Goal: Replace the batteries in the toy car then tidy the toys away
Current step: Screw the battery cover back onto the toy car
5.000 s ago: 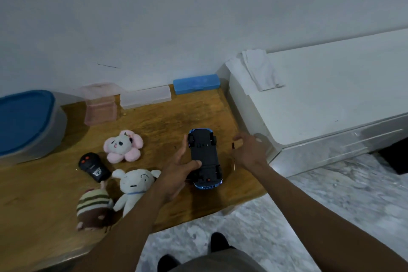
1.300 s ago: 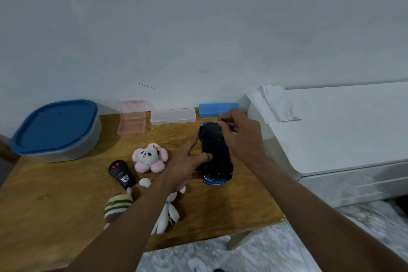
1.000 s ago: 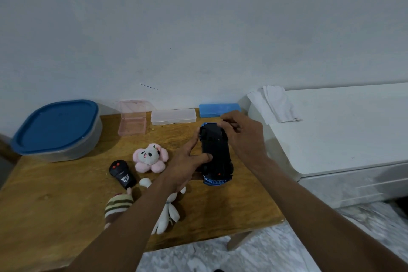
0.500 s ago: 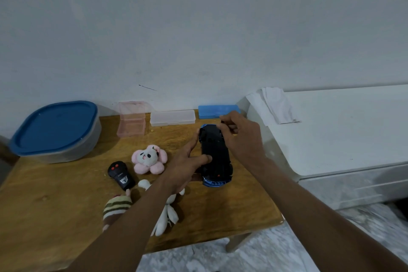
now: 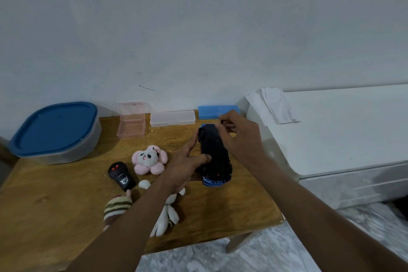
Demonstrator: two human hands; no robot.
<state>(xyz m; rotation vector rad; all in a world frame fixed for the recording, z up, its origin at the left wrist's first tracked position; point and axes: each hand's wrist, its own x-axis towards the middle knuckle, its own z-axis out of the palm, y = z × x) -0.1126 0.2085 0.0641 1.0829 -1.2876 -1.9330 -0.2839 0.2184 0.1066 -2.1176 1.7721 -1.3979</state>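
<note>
The toy car [image 5: 215, 154], blue with a black underside, lies upside down on the wooden table [image 5: 55, 216]. My left hand [image 5: 184, 165] grips its left side, thumb pressed on the underside. At the car's far end, my right hand [image 5: 240, 137] hovers with curled fingers pinching a small dark tool, most of it hidden. A black remote [image 5: 121, 175] with red buttons lies to the left. Around it are a pink flower plush [image 5: 149, 159], a white plush [image 5: 165, 216] under my left forearm and a striped plush [image 5: 117, 207].
A grey tub with a blue lid [image 5: 55, 130] stands at the back left. Along the wall are an open pink box [image 5: 131, 121], a clear case [image 5: 172, 118] and a blue case [image 5: 212, 111]. A white unit [image 5: 342, 128] with a folded cloth [image 5: 273, 106] adjoins the table's right.
Five seconds ago my right hand was at the table's right edge beside the car; it now sits over the car's far end. Over the last second both hands barely moved.
</note>
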